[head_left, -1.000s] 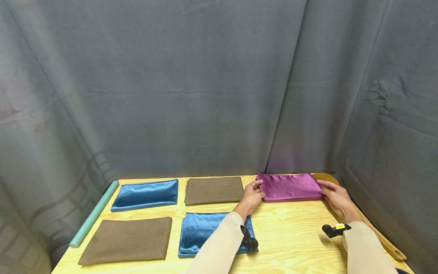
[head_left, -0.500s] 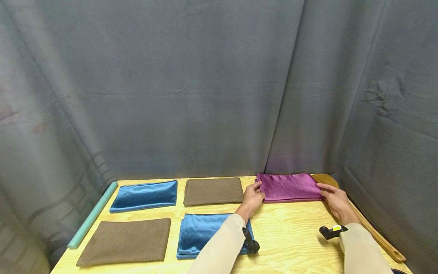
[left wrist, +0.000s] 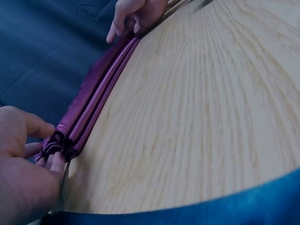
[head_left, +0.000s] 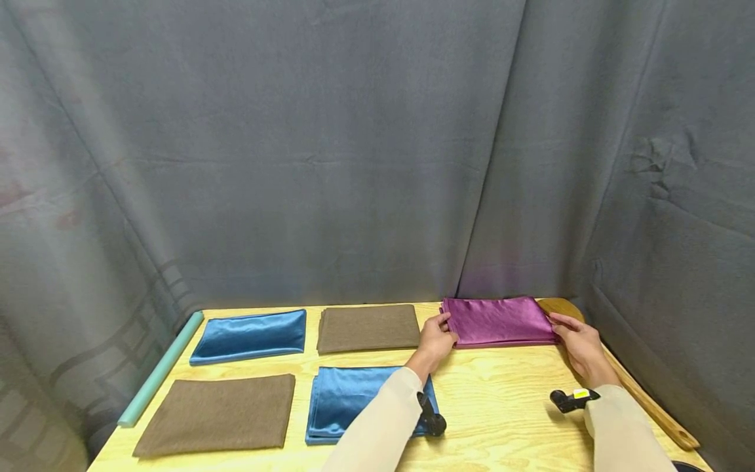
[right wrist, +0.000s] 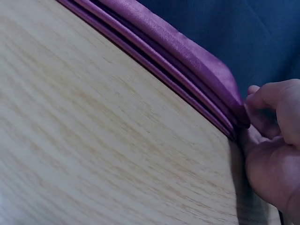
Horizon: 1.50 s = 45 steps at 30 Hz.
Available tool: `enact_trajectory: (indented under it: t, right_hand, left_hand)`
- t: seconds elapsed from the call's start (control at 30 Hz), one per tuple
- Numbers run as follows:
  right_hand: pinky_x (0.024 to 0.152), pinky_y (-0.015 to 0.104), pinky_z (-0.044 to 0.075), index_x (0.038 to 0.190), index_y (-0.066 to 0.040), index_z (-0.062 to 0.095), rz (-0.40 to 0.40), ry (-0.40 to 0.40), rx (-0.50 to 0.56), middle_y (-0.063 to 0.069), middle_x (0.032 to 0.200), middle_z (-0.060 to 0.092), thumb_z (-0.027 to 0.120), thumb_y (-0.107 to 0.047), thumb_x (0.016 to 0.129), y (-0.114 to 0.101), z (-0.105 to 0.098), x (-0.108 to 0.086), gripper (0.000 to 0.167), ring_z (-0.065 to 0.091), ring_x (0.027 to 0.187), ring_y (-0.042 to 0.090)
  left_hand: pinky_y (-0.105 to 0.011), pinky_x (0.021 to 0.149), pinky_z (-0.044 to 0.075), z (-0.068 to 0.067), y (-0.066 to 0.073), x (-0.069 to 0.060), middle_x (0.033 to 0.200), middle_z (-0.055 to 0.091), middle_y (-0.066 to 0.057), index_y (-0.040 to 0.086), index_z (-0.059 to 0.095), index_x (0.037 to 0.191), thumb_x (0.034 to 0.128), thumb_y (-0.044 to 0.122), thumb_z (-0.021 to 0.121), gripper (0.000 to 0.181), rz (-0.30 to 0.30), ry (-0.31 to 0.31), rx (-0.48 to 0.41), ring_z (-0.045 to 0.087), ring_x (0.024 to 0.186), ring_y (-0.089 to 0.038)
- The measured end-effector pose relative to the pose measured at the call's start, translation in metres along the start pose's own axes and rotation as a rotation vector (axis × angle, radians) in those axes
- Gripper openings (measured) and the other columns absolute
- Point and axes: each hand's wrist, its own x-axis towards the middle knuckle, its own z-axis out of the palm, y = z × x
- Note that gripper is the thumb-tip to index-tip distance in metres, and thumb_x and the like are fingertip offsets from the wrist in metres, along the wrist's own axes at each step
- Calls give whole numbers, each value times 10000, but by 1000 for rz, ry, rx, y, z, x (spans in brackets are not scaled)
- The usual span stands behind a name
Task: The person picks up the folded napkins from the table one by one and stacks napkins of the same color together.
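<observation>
A folded purple satin cloth lies at the back right of the table, its layers stacked along the front edge in the left wrist view. My left hand pinches its left end, thumb and fingers around the layers. At the opposite end my right hand grips the right corner; in the right wrist view that hand has its thumb and fingers about the cloth's end.
Left of the purple cloth lie two folded brown cloths and two folded blue cloths, one beneath my left forearm. A green roll borders the left edge. A wooden board or paddle lies at the right. Grey curtains surround the table.
</observation>
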Motion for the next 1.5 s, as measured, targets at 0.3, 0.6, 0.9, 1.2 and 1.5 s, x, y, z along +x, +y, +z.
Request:
enact_trajectory:
  t: [0.3,0.6,0.9,1.2,1.5]
  right_hand:
    - [773,65,498,1072,-331,692,-21,43,-125,-304,923,652,561,-79,1026,-23,5,-13,288,606,879,-127]
    - [812,50,492,1145,-330,628,-60,-17,-156,-306,931,649,545,-137,1056,-45,14,-40,228,621,892,-136]
    - [876,107,544,1175,-245,670,-240,-233,11,-201,1087,706,525,-13,1050,-53,53,-77,300,679,977,-53]
    - [913,177,574,1276,-86,615,-213,-345,-51,-167,1151,699,541,-33,1051,-60,106,-107,243,693,1042,-15]
    - [949,256,588,1365,173,481,-172,-404,-64,-148,1168,695,546,-47,1047,-55,157,-128,393,692,1063,19]
  left_hand:
    - [-416,1109,505,-12,10,-14,1451,552,-299,-85,463,1490,859,-140,619,652,-30,-44,33,548,1371,-383]
    - [-440,1079,525,-49,30,-42,1496,502,-296,-12,481,1506,907,-55,637,621,-8,-158,36,557,1348,-438]
    - [-373,1054,546,-117,44,-100,1528,504,-254,32,513,1495,933,-25,619,574,71,-284,32,469,1426,-465]
    - [-282,1019,550,-189,51,-147,1581,445,-256,44,511,1495,942,-10,609,564,50,-218,57,450,1441,-469]
    - [-306,1088,512,-224,38,-176,1557,451,-299,-66,476,1485,922,-40,621,582,44,-119,78,461,1437,-458]
